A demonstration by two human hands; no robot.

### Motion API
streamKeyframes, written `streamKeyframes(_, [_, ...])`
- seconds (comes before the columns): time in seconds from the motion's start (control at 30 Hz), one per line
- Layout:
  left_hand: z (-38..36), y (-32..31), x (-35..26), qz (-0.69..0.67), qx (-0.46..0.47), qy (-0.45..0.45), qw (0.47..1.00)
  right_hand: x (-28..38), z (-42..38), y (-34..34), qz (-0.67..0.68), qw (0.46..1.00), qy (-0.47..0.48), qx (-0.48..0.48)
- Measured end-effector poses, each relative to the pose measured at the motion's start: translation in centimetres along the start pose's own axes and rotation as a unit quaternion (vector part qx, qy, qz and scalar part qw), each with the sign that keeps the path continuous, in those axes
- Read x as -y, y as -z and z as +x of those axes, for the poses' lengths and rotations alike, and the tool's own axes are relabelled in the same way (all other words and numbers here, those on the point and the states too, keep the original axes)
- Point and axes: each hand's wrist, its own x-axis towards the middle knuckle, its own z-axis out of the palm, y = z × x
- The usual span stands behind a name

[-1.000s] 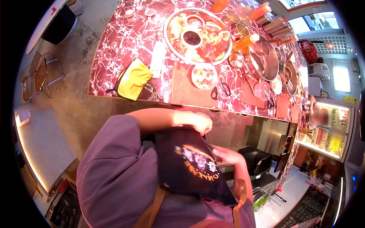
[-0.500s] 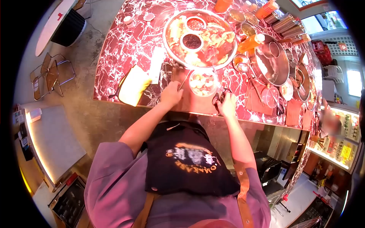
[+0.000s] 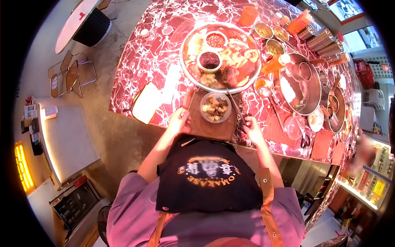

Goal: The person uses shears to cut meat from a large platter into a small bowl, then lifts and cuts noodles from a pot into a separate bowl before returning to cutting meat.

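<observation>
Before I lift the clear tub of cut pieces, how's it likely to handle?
The tub looks like clear plastic, so its wall may flex if squeezed. It appears to sit level on the brown mat, so a gentle push probably won't tip it. The pieces look loose and uncovered, so they could spill if it tilts.

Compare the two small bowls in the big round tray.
The red-filled bowl holds bright red contents; the dark-filled bowl, near-black. The dark-filled bowl looks slightly larger and sits nearer the clear tub than the red-filled bowl. Both: round, pale-rimmed.
</observation>
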Motion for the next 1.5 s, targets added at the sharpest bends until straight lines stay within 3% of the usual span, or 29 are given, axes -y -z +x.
streamKeyframes(0.03, [-0.2,0.2,-0.5,-0.03,0.015,0.025,0.999,1.0,-0.5,0.7,0.029,0.999,-0.017,0.021])
streamKeyframes(0.17, [0.0,1.5,0.4,-0.053,0.035,0.041,0.997,7.4,-1.4,2.8,-0.078,0.996,0.019,-0.027])
streamKeyframes(0.2, [0.2,1.7,0.2,-0.041,0.049,0.03,0.997,7.8,-0.5,3.2,-0.15,0.986,0.049,-0.052])
streamKeyframes(0.33, [0.7,2.7,-1.5,0.011,0.044,0.003,0.999,10.7,5.3,3.0,-0.182,0.974,0.096,-0.096])
streamKeyframes(0.5, [0.3,3.7,-1.7,0.035,0.017,-0.018,0.999,17.9,9.8,-0.8,-0.405,0.903,0.098,-0.11])
streamKeyframes(0.57, [0.4,3.9,-0.7,0.097,-0.046,-0.084,0.991,20.2,10.0,-2.5,-0.457,0.878,0.089,-0.109])
streamKeyframes(0.63, [0.3,3.8,-1.2,0.122,-0.066,-0.089,0.986,21.0,10.5,-3.4,-0.517,0.846,0.084,-0.098])
streamKeyframes(0.8, [1.5,2.0,-5.9,0.21,-0.096,-0.119,0.966,16.0,14.6,-1.4,-0.441,0.891,0.077,-0.08])
streamKeyframes(0.87, [4.4,1.2,-7.5,0.258,-0.09,-0.208,0.939,12.9,16.5,0.4,-0.285,0.954,0.048,-0.081])
streamKeyframes(0.93, [7.0,-0.6,-11.3,0.276,-0.079,-0.2,0.937,14.0,16.0,0.6,-0.304,0.948,0.036,-0.09])
streamKeyframes(1.03, [12.2,-3.0,-14.4,0.348,-0.079,-0.212,0.91,11.7,17.7,2.3,-0.179,0.981,0.001,-0.075])
streamKeyframes(1.17, [17.1,-5.0,-16.1,0.432,-0.066,-0.21,0.875,12.0,17.2,2.4,-0.205,0.976,0.004,-0.068])
streamKeyframes(1.23, [17.4,-5.6,-17.2,0.448,-0.078,-0.194,0.869,12.3,16.0,2.1,-0.269,0.958,0.072,-0.07])
streamKeyframes(1.4, [16.9,-5.7,-19.3,0.484,-0.081,-0.186,0.851,15.9,11.9,-0.1,-0.366,0.927,0.069,-0.045])
streamKeyframes(1.5, [17.2,-5.8,-19.9,0.507,-0.071,-0.178,0.84,16.4,11.9,1.0,-0.299,0.953,0.041,-0.034])
